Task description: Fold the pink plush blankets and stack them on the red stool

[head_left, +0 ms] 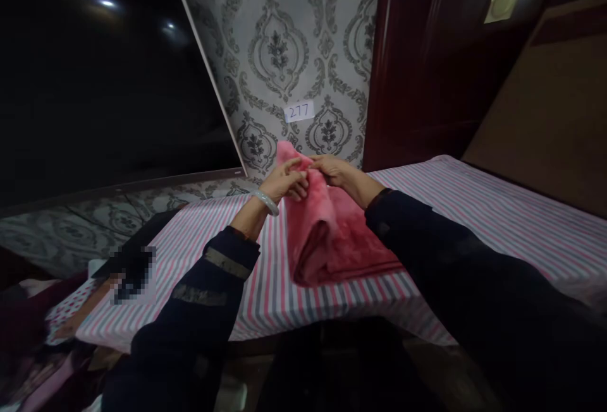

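While a large black screen (104, 83) fills the person's left side, patterned wallpaper (279, 39) covers the wall ahead, with a dark red wooden panel (427, 64) to the right of it. Below stands a table spread with a striped tablecloth (474, 210) in pink, white and grey. On it, near the front edge, lies the red cloth (360, 241), a thick, soft-looking piece in layers. Its left part is folded over and raised into a tall ridge, paler pink on top, while the rest lies flat to the right, partly under the right forearm.

Both hands are at the upper part of that ridge, with most of the cloth below them, nearer the person. The left hand (288, 183) touches its left side, fingers apart and slightly bent; whether they grip cannot be told. The right hand (332, 170) pinches the top from the right, its fingertips close to the left hand's. A paper label (299, 111) reading "277" is on the wall beyond, and a pale bangle (266, 202) circles the left wrist.
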### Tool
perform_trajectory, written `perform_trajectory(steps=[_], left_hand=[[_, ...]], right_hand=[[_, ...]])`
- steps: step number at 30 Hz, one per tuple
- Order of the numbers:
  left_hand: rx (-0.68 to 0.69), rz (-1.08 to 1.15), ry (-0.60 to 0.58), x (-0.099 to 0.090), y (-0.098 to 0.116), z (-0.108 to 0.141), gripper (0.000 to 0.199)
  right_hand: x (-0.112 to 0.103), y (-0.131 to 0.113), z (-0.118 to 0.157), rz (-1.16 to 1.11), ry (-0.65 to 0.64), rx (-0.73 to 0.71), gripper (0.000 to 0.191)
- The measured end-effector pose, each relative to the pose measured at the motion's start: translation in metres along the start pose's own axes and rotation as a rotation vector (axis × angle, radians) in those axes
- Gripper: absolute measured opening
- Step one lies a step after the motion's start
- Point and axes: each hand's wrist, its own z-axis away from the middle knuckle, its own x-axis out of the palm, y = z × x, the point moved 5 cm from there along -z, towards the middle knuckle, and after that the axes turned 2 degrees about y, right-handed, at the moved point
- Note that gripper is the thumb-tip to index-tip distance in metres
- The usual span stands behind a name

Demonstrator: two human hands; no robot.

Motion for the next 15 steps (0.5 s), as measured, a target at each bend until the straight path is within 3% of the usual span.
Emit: perform_trajectory(steps=[2, 4, 6, 7, 9, 12, 15], left_hand=[[0.007, 0.041, 0.051, 0.001, -0.014, -0.001, 0.057], [-0.012, 0.049, 0.162, 0.001, -0.041, 0.000, 0.049], [-0.072, 0.038, 0.269, 0.009, -0.078, 0.001, 0.041], [-0.098, 0.034, 0.291, 0.016, -0.096, 0.002, 0.039], [-0.112, 0.019, 0.285, 0.034, -0.126, 0.002, 0.033], [-0.047, -0.036, 0.235, 0.050, -0.144, 0.001, 0.028], [0.022, -0.135, 0.270, 0.037, -0.143, 0.005, 0.028]], right_hand=[[-0.049, 0.001, 0.018, 0.008, 0.140, 0.023, 0.037], [-0.099, 0.011, 0.043, -0.004, 0.306, 0.052, 0.038], [-0.137, 0.035, 0.069, -0.017, 0.404, 0.144, 0.030], [-0.148, 0.051, 0.080, -0.016, 0.390, 0.225, 0.027], [-0.156, 0.083, 0.096, -0.010, 0.321, 0.345, 0.030], [-0.154, 0.113, 0.101, 0.019, 0.266, 0.291, 0.022], [-0.153, 0.126, 0.099, 0.104, 0.370, 0.210, 0.016]])
